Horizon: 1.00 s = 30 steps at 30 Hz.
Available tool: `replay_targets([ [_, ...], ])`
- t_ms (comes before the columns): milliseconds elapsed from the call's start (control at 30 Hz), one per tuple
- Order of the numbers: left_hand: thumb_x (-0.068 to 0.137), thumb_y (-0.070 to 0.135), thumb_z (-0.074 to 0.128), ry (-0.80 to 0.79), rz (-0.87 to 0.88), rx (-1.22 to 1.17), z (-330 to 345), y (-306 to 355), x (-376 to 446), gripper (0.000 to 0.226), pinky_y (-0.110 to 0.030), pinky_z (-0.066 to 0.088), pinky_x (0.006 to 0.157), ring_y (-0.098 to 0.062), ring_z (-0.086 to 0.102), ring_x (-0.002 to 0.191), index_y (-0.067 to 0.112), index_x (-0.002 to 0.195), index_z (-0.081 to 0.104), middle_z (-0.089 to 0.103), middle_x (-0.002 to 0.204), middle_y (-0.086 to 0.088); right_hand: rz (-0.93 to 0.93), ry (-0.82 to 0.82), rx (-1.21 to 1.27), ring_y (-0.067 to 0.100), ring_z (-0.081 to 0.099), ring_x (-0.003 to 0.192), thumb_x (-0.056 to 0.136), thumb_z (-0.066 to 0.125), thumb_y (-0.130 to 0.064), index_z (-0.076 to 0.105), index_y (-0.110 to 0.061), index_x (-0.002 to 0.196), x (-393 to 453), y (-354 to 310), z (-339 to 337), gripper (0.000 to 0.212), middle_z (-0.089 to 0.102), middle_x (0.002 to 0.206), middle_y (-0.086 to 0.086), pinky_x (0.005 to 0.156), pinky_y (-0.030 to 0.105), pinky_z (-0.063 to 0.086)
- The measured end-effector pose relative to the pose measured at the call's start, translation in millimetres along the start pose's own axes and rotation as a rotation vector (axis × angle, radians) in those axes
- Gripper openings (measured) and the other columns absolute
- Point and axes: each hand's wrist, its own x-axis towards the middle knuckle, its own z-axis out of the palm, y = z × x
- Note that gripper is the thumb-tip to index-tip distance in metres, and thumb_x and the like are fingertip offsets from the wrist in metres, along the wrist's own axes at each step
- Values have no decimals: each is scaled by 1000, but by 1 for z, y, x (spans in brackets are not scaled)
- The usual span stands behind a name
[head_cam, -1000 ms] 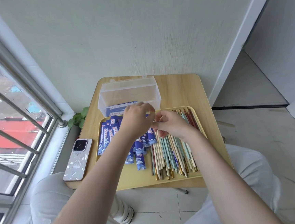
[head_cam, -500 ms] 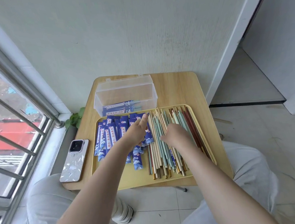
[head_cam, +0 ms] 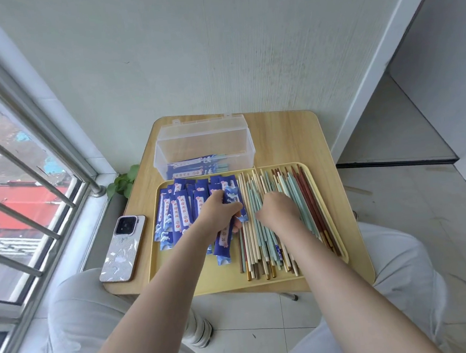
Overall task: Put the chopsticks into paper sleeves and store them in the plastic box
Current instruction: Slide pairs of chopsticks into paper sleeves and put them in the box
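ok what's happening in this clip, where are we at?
A person is sleeving chopsticks at a small table. The left hand grips a blue paper sleeve from the pile on the yellow tray, while the right hand reaches down into the loose chopsticks beside it. The clear plastic box behind the tray already holds a few sleeved pairs; most chopsticks are not yet sleeved. A phone lies left of the tray.

Bare forearms (head_cam: pixel 158 301), no sleeves visible; light grey trousers (head_cam: pixel 77 308); white shoe (head_cam: pixel 200 331) below table.
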Motion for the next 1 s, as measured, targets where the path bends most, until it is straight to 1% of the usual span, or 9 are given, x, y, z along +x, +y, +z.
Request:
replay_targets([
  [133,93,9,61,27,-7,-64,-4,-2,2,16,-31,51,50,-18,51,46,10,90,45,57,65,-9,-14,-25,304,17,53,48,93,60,-19,65,-3,84,1,6,-10,19,62,64,5,53,28,48],
  [233,96,10,59,64,-14,-176,-8,-4,4,15,-33,47,50,-17,44,47,9,88,47,50,70,-10,-65,-24,555,14,57,55,94,57,-13,61,-11,111,1,8,-21,17,72,86,2,53,25,48],
  [367,99,12,54,82,15,-200,-7,-1,5,5,-31,43,47,-16,42,46,7,97,54,49,64,-4,-175,24,785,19,64,76,98,58,-20,58,-23,124,-3,4,-39,27,73,84,0,65,23,46],
  [433,97,10,56,96,39,-150,-6,-2,5,6,-31,45,47,-16,44,45,5,99,57,52,63,-6,-209,37,879,13,56,63,98,57,-18,58,-31,123,-7,3,-47,28,70,76,0,55,20,44],
  [500,94,10,59,110,67,-64,-6,-3,5,7,-26,46,45,-15,45,42,4,96,58,54,64,-8,-232,-7,1037,13,53,58,99,53,-12,66,-22,113,-9,1,-54,22,71,75,2,51,22,42],
  [600,90,22,69,120,98,41,-5,-6,6,26,-20,41,41,-13,43,40,9,81,49,51,62,-8,-269,-155,1328,25,69,76,100,50,-5,66,-7,106,-13,-5,-64,17,76,93,13,56,27,50],
  [733,85,34,76,129,61,157,-5,-11,8,43,-24,41,47,-18,45,50,13,74,41,47,62,-6,-320,-105,1314,20,65,62,101,57,-12,65,-5,103,-13,-10,-63,11,75,84,10,49,24,46],
  [833,87,28,75,83,20,131,-5,-15,6,38,-26,38,48,-17,40,47,14,71,44,47,57,-3,-272,16,1330,13,47,45,105,50,-21,66,-1,101,-7,-8,-59,25,62,61,4,42,23,31],
  [1000,89,17,72,-3,48,7,-4,-17,-3,26,-23,38,41,-14,38,39,11,75,51,47,56,-4,-249,55,1268,12,43,45,107,45,-22,64,-5,95,-5,-7,-54,27,56,59,0,43,23,31],
])
